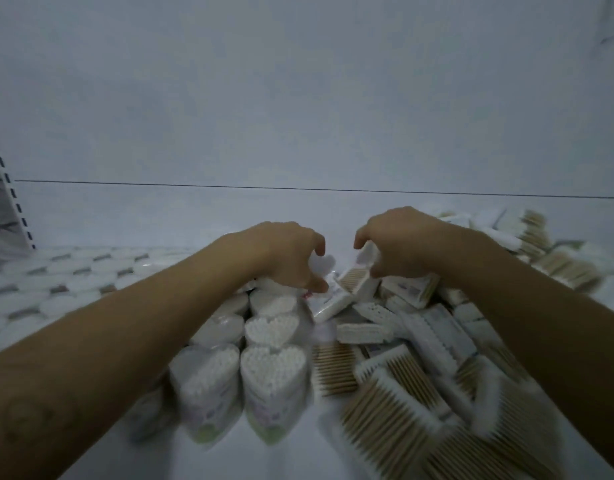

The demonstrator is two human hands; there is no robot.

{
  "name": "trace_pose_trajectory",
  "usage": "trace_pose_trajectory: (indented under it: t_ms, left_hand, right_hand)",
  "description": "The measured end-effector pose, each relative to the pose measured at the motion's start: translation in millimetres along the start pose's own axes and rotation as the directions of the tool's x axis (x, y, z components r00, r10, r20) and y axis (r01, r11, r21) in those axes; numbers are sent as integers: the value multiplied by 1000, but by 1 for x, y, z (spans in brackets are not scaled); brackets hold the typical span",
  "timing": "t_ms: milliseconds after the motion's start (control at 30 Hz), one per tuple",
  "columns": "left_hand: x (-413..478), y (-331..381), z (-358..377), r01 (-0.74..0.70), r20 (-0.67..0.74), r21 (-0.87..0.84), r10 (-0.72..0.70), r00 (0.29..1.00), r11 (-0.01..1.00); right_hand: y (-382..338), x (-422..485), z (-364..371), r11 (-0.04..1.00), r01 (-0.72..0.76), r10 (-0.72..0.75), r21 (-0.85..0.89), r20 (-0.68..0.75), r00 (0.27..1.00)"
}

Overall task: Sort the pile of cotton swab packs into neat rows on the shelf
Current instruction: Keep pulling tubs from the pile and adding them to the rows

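Head view of a white shelf (153, 216) stocked with cotton swab packs. Two bare forearms are seen reaching in from the lower corners, and the hands meet just below the centre of the frame.

The left hand (288, 258) is curled, thumb below and fingers above, around a heart-shaped pack (322, 266) of white swabs, held at the far end of the upright heart packs (271, 370). These are lined up in two adjoining columns that run from the frame's centre toward the lower middle, with swab tips facing up.

The right hand (404, 244) is closed in a pinch on a rectangular pack (355, 284) of wooden-stemmed swabs, which is tilted and rests against the packs beneath it. The two held packs lie just beside each other.

A loose pile (433, 327) of rectangular packs, lying at mixed angles, fills the right side of the frame from the middle right to the lower right corner.

Rows of round packs (56, 282) are set across the left of the frame. A slotted upright (7, 188) is seen at the left edge, and a plain back panel (298, 98) fills the upper half.
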State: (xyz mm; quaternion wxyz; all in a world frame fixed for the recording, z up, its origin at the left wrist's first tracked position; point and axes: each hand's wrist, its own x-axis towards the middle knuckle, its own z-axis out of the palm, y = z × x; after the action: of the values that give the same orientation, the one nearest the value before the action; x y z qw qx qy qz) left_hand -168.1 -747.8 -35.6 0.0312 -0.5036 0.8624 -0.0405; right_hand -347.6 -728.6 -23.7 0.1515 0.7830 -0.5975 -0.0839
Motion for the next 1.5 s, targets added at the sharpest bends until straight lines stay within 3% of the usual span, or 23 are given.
trace_pose_trajectory:
  t_ms: [167, 400, 567, 733, 900, 1033, 1133, 1367, 1500]
  left_hand:
    - [43, 39, 6, 67, 186, 58, -76, 980, 996]
    - [75, 81, 17, 244, 337, -104, -197, 921, 964]
    - [73, 82, 28, 202, 133, 69, -209, 969, 977]
    - [59, 67, 12, 219, -26, -37, -220, 975, 975]
    - [30, 55, -28, 205, -227, -123, -229, 947, 971]
    - [1, 49, -59, 69, -427, -140, -123, 896, 988]
    - [-23, 32, -69, 23, -494, -149, -95, 864, 989]
    - [-62, -39, -33, 187, -544, 14, -149, 825, 982]
    - [-64, -74, -16, 225, -593, -39, -204, 779, 973]
  right_hand:
    - [17, -12, 9, 962, -42, 20, -271, -84, 996]
    - [34, -29, 22, 974, -47, 23, -220, -112, 993]
    - [39, -36, 31, 998, 2, -9, -59, -117, 993]
    - [50, -39, 32, 998, 24, -10, 60, -227, 974]
    - [47, -32, 20, 986, 53, 8, 157, -365, 931]
    - [34, -20, 0, 935, 129, 49, 330, -481, 875]
    - [17, -12, -15, 881, 228, 32, 415, -534, 845]
    - [-33, 2, -28, 875, 319, -132, 365, -453, 881]
    - [-58, 12, -36, 885, 315, -174, 342, -385, 906]
